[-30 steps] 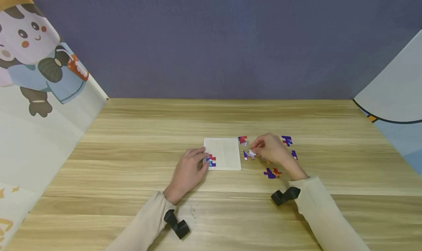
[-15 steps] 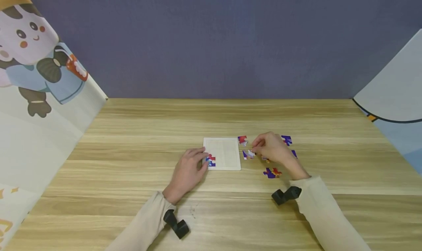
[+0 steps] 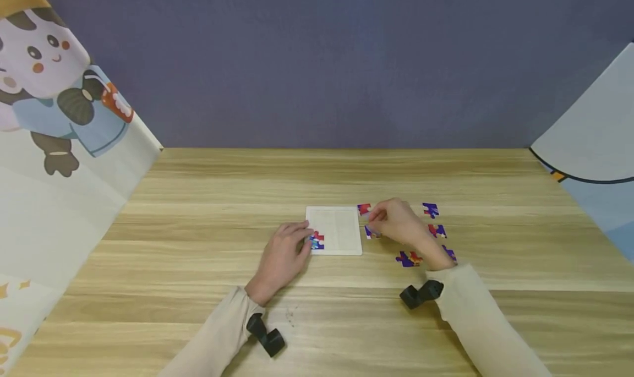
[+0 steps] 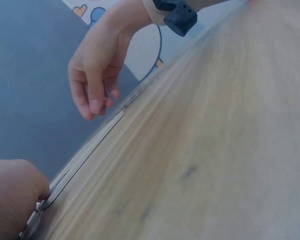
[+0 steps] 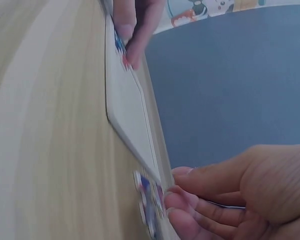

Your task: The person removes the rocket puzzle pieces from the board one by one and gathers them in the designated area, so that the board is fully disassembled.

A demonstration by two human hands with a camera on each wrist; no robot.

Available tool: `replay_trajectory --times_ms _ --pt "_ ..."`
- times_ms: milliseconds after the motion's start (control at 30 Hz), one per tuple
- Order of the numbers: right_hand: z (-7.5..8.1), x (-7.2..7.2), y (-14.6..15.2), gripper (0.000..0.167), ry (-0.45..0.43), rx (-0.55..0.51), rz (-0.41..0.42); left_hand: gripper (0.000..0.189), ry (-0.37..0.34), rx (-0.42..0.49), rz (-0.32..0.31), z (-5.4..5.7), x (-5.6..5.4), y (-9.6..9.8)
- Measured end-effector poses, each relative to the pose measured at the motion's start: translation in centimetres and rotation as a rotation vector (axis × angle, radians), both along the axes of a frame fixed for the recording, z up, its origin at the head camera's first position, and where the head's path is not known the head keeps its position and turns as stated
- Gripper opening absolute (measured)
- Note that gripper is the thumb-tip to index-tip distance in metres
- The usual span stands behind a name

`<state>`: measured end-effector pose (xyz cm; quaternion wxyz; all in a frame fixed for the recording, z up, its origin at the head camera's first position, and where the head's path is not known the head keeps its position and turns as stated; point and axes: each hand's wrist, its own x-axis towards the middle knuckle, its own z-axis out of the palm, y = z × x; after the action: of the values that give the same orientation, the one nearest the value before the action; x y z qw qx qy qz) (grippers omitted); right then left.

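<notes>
In the head view my left hand (image 3: 283,256) rests at the left edge of a white square puzzle tray (image 3: 342,250). Its thumb and forefinger lie beside a red and blue puzzle piece (image 3: 318,241), set in the tray's lower left corner. My right hand (image 3: 398,223) hovers just right of the tray, fingers loosely bent. Below its fingertips lies a purple and white piece (image 3: 371,232), partly covered. The right wrist view shows the thumb and fingertips apart, with nothing visible between them, close over loose pieces (image 5: 149,202).
A red piece (image 3: 364,208) touches the tray's upper right corner area. Right of my right hand lie more pieces: one purple (image 3: 430,210), one red and purple (image 3: 437,231), another partly behind the wrist (image 3: 449,252). A purple and orange piece (image 3: 408,259) lies nearer me.
My right hand has shifted left toward the tray, now covering more of the purple and white piece. Pieces right of the wrist are more exposed. The left hand has stayed put.
</notes>
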<state>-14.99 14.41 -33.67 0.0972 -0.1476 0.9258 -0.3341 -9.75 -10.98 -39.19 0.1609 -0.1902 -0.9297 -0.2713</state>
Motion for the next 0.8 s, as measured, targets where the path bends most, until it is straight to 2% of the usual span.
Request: replay_trajectory --times_ms 333,600,800 --pt "0.0 0.1 -3.1 0.007 -0.035 -0.004 0.035 0.021 -0.008 0.003 0.001 0.1 0.0 0.1" --pt "-0.1 0.1 -4.9 0.009 -0.001 -0.022 0.104 0.021 -0.018 -0.009 0.005 0.2 0.0 0.2" --pt "-0.3 0.0 -6.2 0.012 -0.015 -0.03 0.158 0.021 -0.027 -0.004 0.008 0.3 0.0 0.1"
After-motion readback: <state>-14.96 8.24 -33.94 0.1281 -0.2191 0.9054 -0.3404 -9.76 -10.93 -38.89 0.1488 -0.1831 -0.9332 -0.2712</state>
